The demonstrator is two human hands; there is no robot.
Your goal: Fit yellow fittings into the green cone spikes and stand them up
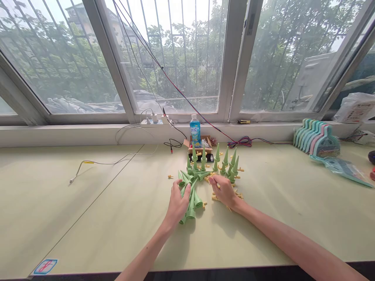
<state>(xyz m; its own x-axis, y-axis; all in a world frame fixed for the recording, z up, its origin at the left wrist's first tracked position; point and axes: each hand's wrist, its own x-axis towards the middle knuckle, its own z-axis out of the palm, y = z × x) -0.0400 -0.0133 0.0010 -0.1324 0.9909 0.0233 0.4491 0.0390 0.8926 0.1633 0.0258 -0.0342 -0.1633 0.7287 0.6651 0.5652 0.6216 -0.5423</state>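
Observation:
My left hand (178,202) reaches into a pile of loose green plastic cone spikes (191,208), its thumb and fingers apart around some of them. To its right, my right hand (224,191) is closed in a pinch at a heap of small yellow plastic valves (207,178); one seems to be at its fingertips, partly hidden. More yellow valves (215,198) lie under and beside the right wrist. Behind the hands, several green spikes (225,160) stand upright, points up, with yellow valves sticking out from their sides.
One yellow valve (170,176) lies alone on the left. A blue bottle (195,130) stands at a small cardboard box (185,143) behind the spikes. Cables (243,141) run along the back. Pastel plastic hangers (316,138) and a packaged item (340,168) are at the right.

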